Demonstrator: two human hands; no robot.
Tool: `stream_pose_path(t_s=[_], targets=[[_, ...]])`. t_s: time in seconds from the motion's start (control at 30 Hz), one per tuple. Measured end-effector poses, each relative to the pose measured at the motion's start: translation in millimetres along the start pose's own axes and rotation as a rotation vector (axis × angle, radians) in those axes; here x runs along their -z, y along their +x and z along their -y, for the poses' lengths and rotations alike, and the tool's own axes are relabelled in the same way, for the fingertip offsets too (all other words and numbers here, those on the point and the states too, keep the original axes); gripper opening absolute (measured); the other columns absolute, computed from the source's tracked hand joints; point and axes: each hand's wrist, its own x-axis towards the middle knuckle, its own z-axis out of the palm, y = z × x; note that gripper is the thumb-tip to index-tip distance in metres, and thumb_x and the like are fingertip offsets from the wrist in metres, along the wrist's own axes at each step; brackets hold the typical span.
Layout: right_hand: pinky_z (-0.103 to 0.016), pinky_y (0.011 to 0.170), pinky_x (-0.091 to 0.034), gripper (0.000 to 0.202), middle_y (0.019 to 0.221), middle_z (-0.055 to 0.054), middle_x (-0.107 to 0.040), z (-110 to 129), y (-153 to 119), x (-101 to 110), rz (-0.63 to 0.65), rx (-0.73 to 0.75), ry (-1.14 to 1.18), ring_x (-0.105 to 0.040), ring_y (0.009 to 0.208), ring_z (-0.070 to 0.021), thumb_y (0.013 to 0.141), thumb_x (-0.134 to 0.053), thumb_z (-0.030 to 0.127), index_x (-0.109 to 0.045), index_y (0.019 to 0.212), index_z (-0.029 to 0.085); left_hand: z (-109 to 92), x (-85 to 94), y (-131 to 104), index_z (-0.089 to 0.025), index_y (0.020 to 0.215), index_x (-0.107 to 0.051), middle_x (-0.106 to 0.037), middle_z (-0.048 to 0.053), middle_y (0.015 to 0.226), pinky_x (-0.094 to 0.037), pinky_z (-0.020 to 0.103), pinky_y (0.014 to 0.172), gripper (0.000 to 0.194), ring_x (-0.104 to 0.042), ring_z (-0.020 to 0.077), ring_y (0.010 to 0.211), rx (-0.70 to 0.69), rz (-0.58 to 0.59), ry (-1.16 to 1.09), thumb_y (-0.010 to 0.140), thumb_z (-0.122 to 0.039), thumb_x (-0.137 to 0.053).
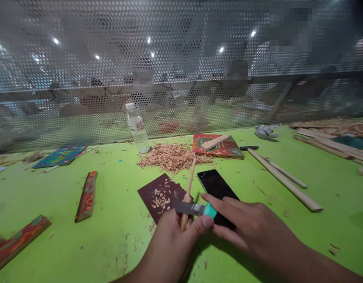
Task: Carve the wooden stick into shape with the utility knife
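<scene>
My left hand [177, 239] is closed around a slim wooden stick [191, 179], which points away from me and is thicker near the grip. In my right hand [243, 220] is a utility knife with a turquoise handle [210, 210]; its blade lies across the stick, slightly blurred. My left thumb touches the knife near the handle. Under the stick is a dark brown sheet of sandpaper [152, 194] with pale wood chips on it. A black smartphone [217, 184] lies partly hidden beneath my right hand.
Behind are a shavings pile [172, 157], a water bottle [137, 129] and a painted board [237, 149] bearing a wood piece. A hammer [281, 177] lies right, painted wooden blocks [87, 196] left. Perforated metal mesh [175, 51] closes off the back of the green table [110, 251].
</scene>
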Motion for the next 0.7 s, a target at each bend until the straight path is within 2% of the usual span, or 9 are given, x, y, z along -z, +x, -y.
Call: stream_pose_path(t_s=[0.1,0.17,0.27,0.33,0.43,0.5,0.6,0.7], targets=[[-0.039,0.061,-0.061,0.059,0.094,-0.012,-0.079,-1.5,-0.5,-1.9,-0.071,-0.088,0.027,-0.077,0.069,-0.0255,0.113,-0.029,0.054,-0.061,0.143,0.014,-1.1,1.5,-1.2,-0.015,0.094,-0.072,-0.059,0.000,0.082,-0.041,0.029,0.072,0.036,-0.049,0.0149,0.077,0.057,-0.003,-0.003,0.090,-0.049,-0.078],[-0.038,0.063,-0.061,0.059,0.097,-0.012,-0.080,-5.2,0.0,-2.1,-0.103,-0.112,0.049,-0.077,0.069,-0.0248,0.112,-0.031,0.057,-0.061,0.144,0.017,-2.9,3.1,-1.1,-0.014,0.095,-0.069,-0.053,-0.002,0.079,-0.037,0.027,0.069,0.039,-0.044,0.0127,0.073,0.093,0.086,-0.079,0.089,-0.051,-0.080],[-0.035,0.057,-0.057,0.057,0.092,-0.010,-0.080,-10.5,2.3,0.4,-0.081,-0.025,0.080,-0.076,0.066,-0.0230,0.112,-0.034,0.057,-0.063,0.140,0.017,-6.1,5.5,0.2,-0.016,0.094,-0.067,-0.051,-0.004,0.078,-0.036,0.026,0.068,0.040,-0.042,0.0116,0.070,0.132,0.210,-0.171,0.083,-0.049,-0.086],[-0.034,0.053,-0.054,0.056,0.087,-0.008,-0.078,-11.7,4.4,2.9,-0.040,0.056,0.082,-0.076,0.064,-0.0224,0.113,-0.034,0.055,-0.064,0.138,0.015,-8.6,6.4,0.7,-0.016,0.093,-0.068,-0.053,-0.004,0.079,-0.037,0.026,0.070,0.039,-0.043,0.0112,0.070,0.124,0.233,-0.166,0.082,-0.048,-0.088],[-0.034,0.049,-0.050,0.058,0.080,-0.007,-0.075,-9.7,7.0,5.5,0.022,0.126,0.063,-0.074,0.062,-0.0222,0.114,-0.028,0.052,-0.065,0.135,0.011,-13.1,5.8,0.6,-0.016,0.094,-0.072,-0.061,-0.001,0.089,-0.039,0.026,0.076,0.036,-0.050,0.0132,0.079,0.066,0.219,-0.102,0.084,-0.047,-0.086],[-0.033,0.048,-0.047,0.059,0.077,-0.006,-0.073,-7.4,7.4,5.6,0.054,0.147,0.060,-0.072,0.060,-0.0216,0.115,-0.027,0.051,-0.065,0.134,0.011,-15.9,4.2,0.3,-0.017,0.097,-0.075,-0.065,0.001,0.095,-0.041,0.027,0.081,0.033,-0.056,0.0174,0.094,0.014,0.200,-0.041,0.085,-0.046,-0.085],[-0.033,0.050,-0.047,0.051,0.079,-0.005,-0.072,-5.6,5.9,4.6,0.065,0.155,0.043,-0.072,0.061,-0.0211,0.115,-0.032,0.046,-0.063,0.137,0.012,-17.4,1.7,0.2,-0.020,0.107,-0.076,-0.067,0.001,0.091,-0.043,0.030,0.091,0.033,-0.058,0.0232,0.113,-0.026,0.190,-0.016,0.086,-0.044,-0.085],[-0.033,0.052,-0.047,0.051,0.081,-0.005,-0.072,-5.3,4.0,4.3,0.059,0.152,0.015,-0.072,0.064,-0.0217,0.115,-0.032,0.046,-0.059,0.142,0.012,-16.0,1.2,0.3,-0.020,0.110,-0.076,-0.067,0.001,0.086,-0.044,0.033,0.095,0.035,-0.061,0.0244,0.111,-0.026,0.196,-0.028,0.084,-0.041,-0.087]])
